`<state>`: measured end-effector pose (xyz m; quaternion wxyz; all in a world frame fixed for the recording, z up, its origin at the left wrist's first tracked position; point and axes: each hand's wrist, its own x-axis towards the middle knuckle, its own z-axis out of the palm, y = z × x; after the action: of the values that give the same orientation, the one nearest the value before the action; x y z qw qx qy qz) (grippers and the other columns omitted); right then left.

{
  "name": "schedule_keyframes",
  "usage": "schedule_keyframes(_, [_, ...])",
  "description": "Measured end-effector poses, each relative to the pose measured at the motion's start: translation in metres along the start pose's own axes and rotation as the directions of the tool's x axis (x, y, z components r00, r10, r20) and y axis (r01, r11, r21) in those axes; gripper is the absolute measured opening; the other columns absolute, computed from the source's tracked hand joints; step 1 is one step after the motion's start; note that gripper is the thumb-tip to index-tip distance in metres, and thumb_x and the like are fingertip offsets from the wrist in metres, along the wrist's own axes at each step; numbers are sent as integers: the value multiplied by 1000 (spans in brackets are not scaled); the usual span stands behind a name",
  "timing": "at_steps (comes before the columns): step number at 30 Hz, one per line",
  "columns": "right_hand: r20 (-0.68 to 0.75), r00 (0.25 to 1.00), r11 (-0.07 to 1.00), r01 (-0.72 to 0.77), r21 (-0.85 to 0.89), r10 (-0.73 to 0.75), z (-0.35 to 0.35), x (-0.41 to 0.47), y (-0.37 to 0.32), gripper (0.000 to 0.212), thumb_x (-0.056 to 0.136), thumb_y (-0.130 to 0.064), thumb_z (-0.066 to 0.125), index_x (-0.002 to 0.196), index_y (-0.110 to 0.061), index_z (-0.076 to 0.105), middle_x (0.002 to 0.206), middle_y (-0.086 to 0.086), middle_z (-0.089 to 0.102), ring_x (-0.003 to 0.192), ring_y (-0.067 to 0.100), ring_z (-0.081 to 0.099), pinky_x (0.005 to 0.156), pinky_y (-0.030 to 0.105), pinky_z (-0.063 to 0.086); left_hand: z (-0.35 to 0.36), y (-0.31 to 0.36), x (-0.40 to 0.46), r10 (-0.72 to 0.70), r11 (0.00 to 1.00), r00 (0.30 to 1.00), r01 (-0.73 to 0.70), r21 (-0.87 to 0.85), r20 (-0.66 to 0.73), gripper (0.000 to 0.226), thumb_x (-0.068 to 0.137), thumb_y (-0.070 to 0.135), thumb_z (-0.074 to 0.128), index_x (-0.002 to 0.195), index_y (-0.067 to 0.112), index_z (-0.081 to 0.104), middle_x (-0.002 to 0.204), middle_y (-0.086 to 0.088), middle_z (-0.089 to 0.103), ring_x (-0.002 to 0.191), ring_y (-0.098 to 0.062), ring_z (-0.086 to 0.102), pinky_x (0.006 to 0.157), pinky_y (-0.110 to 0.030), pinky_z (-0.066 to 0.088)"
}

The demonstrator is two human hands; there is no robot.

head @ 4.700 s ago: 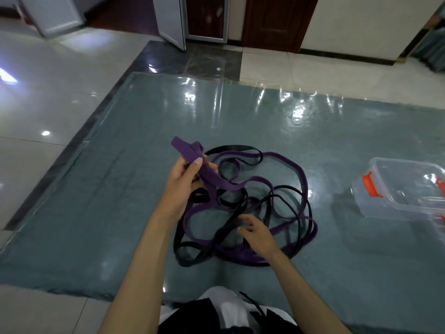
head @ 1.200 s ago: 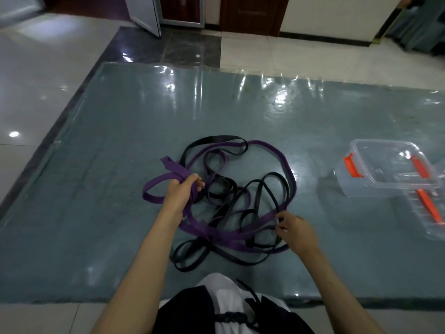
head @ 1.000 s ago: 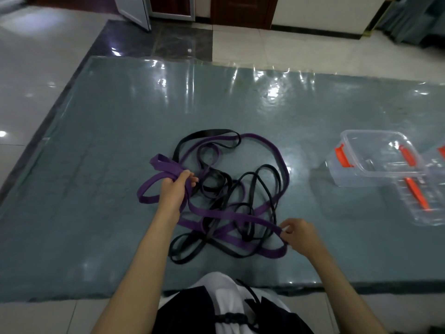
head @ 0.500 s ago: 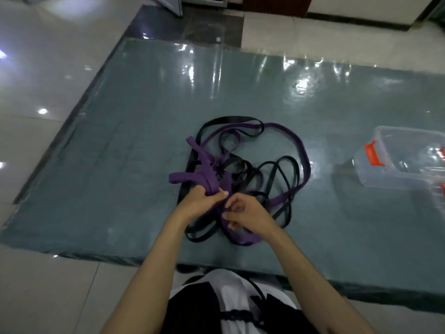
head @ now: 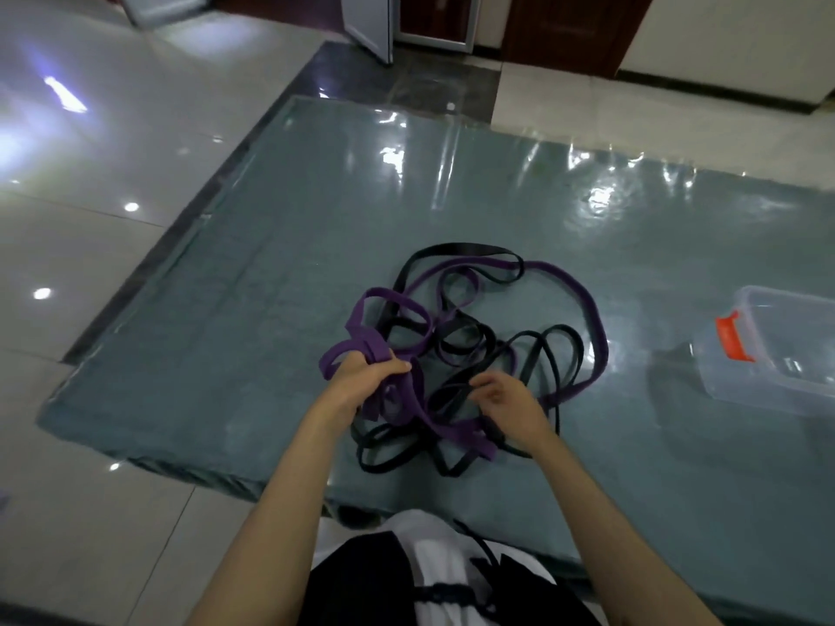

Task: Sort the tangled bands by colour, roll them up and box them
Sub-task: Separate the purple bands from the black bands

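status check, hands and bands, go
Left hand grips gathered purple band. Right hand over tangle, grip unclear. Black band tangled through purple. Clear box empty, right.

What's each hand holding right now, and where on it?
The left hand grips gathered loops of the purple band at the tangle's left side. The right hand is over the black band; whether it holds any cannot be told.

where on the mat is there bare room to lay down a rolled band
The mat is bare left of the tangle, out to its left edge, and beyond it toward the doors. A narrower bare strip separates the purple band from the clear plastic box. Around both hands, purple and black bands crowd it.
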<state>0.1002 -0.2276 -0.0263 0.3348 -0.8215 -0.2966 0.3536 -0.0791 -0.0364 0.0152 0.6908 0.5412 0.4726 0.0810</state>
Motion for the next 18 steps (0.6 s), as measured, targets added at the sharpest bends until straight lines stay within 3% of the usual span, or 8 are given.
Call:
schedule_keyframes(2, [278,961,933,104,-345,-4,-7,1,20,34,95,0,66,127,-10,68,121,6,72,111,20,68,100,32,55,-6,2,1,4,1000,999,-5,18,46,18,80,24,92,81,16,75,88,-6,82,82,-19,79,77,-26,63])
schedule_keyframes(4, [477,868,870,122,-477,140,-12,-1,31,37,95,-4,67,130,-15,70,125,-1,70,115,14,65,101,25,52,-10,3,2,0,998,997,-5,65,81,20,76,29,95,76,18,78,88,-5,82,83,-17,80,73,-23,62])
schedule_keyframes(6, [539,824,819,184,-544,173,-13,0,37,35,93,-3,66,123,-19,75,123,-4,72,115,14,66,101,26,52,-10,3,4,1,993,996,-12,118,91,20,75,29,96,65,25,79,82,-2,81,78,-12,79,70,-21,58])
schedule_keyframes(8, [527,835,794,210,-570,157,-15,5,39,33,90,0,65,116,-17,77,121,-1,74,113,16,67,97,24,52,-9,6,6,-11,991,997,1,136,75,22,76,30,95,60,30,79,78,2,81,73,-8,77,68,-21,57])
schedule_keyframes(12, [370,929,849,179,-497,21,-31,15,32,30,87,-5,79,115,-14,77,111,-3,71,106,12,66,98,26,53,-10,12,11,-5,989,999,-2,145,47,26,79,26,92,58,28,76,76,4,80,69,-6,76,63,-20,56])
schedule_keyframes(15, [16,993,950,117,-289,-117,-47,17,26,22,92,-5,77,112,-13,77,104,-2,76,99,16,72,95,28,56,-11,14,12,30,978,998,-40,206,51,28,82,24,87,60,27,70,73,-6,76,71,-13,75,69,-27,59])
schedule_keyframes(18, [-269,962,996,13,-93,-38,-59,16,30,20,97,-9,73,116,-13,75,105,0,77,98,15,72,91,29,56,-14,16,11,82,963,996,-73,259,-25,25,83,19,87,69,17,66,77,-8,78,73,-18,76,77,-37,62])
